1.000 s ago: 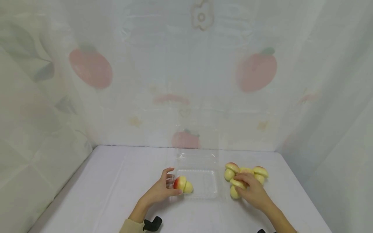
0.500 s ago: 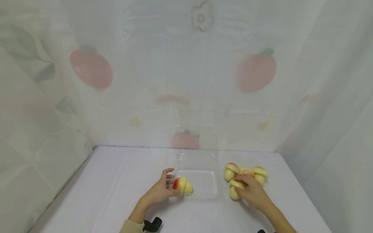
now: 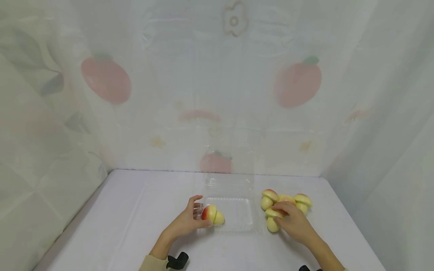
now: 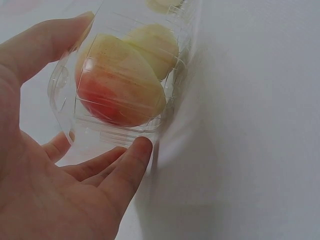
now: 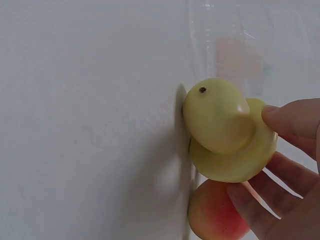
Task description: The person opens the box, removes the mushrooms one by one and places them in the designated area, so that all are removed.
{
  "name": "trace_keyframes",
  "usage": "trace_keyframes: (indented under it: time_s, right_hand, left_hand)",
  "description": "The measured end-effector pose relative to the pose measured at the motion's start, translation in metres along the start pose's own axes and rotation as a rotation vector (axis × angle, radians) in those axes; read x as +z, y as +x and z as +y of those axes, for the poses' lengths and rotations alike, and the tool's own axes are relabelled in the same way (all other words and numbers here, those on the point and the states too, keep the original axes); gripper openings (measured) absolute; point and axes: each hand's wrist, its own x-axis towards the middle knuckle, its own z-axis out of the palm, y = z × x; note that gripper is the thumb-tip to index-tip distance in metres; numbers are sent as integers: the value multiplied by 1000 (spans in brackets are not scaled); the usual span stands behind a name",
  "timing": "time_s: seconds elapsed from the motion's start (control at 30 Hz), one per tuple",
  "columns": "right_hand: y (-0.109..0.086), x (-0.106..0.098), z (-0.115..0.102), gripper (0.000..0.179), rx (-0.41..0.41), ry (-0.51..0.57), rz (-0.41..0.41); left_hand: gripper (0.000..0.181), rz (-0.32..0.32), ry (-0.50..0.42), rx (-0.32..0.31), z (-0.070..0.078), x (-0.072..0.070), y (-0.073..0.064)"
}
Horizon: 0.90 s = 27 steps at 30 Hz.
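A clear plastic clamshell container (image 3: 237,215) lies with its lid (image 3: 228,180) raised at the back. My left hand (image 3: 184,223) holds its left end, thumb at the near rim and fingers round the outside. Inside that end lies one mushroom-shaped piece (image 4: 120,80), with a red-and-yellow cap and a pale yellow stem. Right of the container, my right hand (image 3: 295,223) pinches the cap of another mushroom-shaped piece (image 5: 217,117) between thumb and fingers. Its stem (image 3: 272,225) points toward me. In the right wrist view, a reddish piece (image 5: 217,212) sits just below the fingers.
Around the right hand are more mushroom-shaped pieces, one at the back left (image 3: 269,195) and one at the right (image 3: 303,199). A yellow-red piece (image 3: 286,198) shows between them, partly hidden by the hand. A printed curtain (image 3: 190,94) hangs behind the white table (image 3: 142,226).
The piece in my right hand has shifted slightly left, its cap turning a little over the stem. My left hand and the container have stayed in place.
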Motion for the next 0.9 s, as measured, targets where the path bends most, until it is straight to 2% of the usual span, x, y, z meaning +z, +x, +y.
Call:
trace_keyframes:
  time_s: [0.23,0.63,0.9]
  right_hand:
    - [0,-2,-2,31,6,-40,4]
    - [-1,-4,-5,33,-94,-74,56]
    - [0,-5,-9,34,-96,-82,62]
  left_hand:
    - [104,0,-6,-4,-2,0,1]
    - [104,2,-9,1,-1,-1,1]
    - [104,5,-2,-4,-2,-1,2]
